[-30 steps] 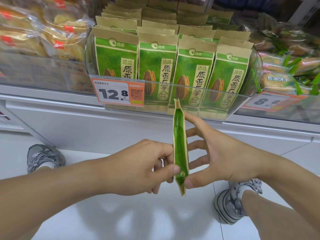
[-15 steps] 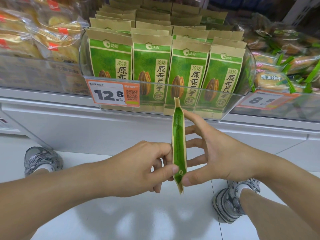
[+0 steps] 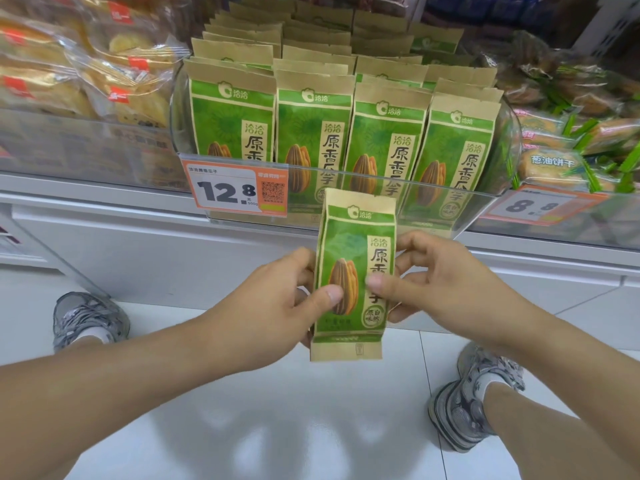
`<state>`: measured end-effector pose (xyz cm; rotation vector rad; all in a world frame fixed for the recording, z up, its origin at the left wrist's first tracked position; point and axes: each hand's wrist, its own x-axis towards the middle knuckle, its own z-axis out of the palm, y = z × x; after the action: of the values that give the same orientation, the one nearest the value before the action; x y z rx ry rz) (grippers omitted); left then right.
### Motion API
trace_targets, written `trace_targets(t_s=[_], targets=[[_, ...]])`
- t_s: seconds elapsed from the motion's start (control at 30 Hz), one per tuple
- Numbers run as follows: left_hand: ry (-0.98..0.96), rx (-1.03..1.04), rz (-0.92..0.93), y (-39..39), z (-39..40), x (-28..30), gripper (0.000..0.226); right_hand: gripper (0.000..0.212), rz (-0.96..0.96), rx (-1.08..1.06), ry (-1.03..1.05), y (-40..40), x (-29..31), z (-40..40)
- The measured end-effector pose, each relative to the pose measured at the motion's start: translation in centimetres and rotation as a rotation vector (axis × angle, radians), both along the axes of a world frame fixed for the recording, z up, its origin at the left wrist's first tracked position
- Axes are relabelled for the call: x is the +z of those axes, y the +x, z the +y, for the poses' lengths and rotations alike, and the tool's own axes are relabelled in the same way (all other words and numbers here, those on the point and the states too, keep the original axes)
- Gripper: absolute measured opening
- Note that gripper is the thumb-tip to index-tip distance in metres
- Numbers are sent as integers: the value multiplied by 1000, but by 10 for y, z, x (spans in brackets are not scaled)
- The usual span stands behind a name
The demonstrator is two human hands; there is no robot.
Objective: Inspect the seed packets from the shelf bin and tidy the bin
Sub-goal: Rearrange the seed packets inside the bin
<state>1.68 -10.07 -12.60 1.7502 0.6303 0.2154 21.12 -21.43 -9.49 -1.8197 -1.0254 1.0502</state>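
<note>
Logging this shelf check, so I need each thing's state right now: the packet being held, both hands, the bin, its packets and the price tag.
Held seed packet: upright, front facing the camera, sealed, out of the bin.
Left hand: grips the packet's left edge, thumb on front.
Right hand: grips its right edge, thumb on front.
Clear bin: on the shelf, full.
Binned packets: standing in rows, fronts forward.
Price tag: fixed to the bin front, reads 12.8.

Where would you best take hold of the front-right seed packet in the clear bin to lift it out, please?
Pinch the tan sealed top flap of the front-right seed packet and come from above. It stands upright, its lower half sits behind the clear bin front wall, and another packet stands close on its left, so only the top edge is free.
</note>
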Motion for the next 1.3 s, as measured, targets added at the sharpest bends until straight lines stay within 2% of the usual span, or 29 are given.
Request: trace_targets(t_s=[0.1, 0.2, 0.23, 0.3, 0.37, 0.47, 0.63, 0.73, 0.9, 1.0, 1.1, 1.2, 1.3], targets=[[18, 67, -3, 2, 3, -2, 28, 51, 112, -34, 43, 1, 4, 1], [-92, 121, -76, 4, -2, -2, 24, 47, 140, 0, 99, -7, 5, 1], [-121, 115, -110, 5, -5, 1, 30, 47, 152, 24, 117, -10, 4, 1], [-207, 74, -168, 6, -13, 5, 48, 54, 177, 84, 150, -16, 3, 0], [-309, 20, -204, 8, -21, 9, 48, 57, 193, 130, 165, -21, 2, -2], [-323, -64, -239, 11, -24, 5, 44, 53, 241, 177, 173, -24, 1, -6], [-353, -142, -195, 16, -23, -3, 69, 40, 354, 209, 148, -24, 3, -7], [-381, -136, -170, 16, -20, -10, 69, 41, 327, 216, 127, -24, 3, -7], [-277, -78, -251, 19, -26, 6, 56, 40, 240, 180, 113, -22, 2, -6], [-224, -47, -249, 14, -20, 2, 66, 29, 198, 216, 118, -28, 2, -8], [-209, -18, -228, 11, -17, 2, 71, 37, 185, 250, 89, -32, -2, -9], [-240, -2, -215, 10, -20, 3, 64, 46, 154, 288, 54, -34, -2, -8], [-186, 65, -190, 11, -21, 2, 57, 48, 119, 307, 38, -32, -1, -7]])
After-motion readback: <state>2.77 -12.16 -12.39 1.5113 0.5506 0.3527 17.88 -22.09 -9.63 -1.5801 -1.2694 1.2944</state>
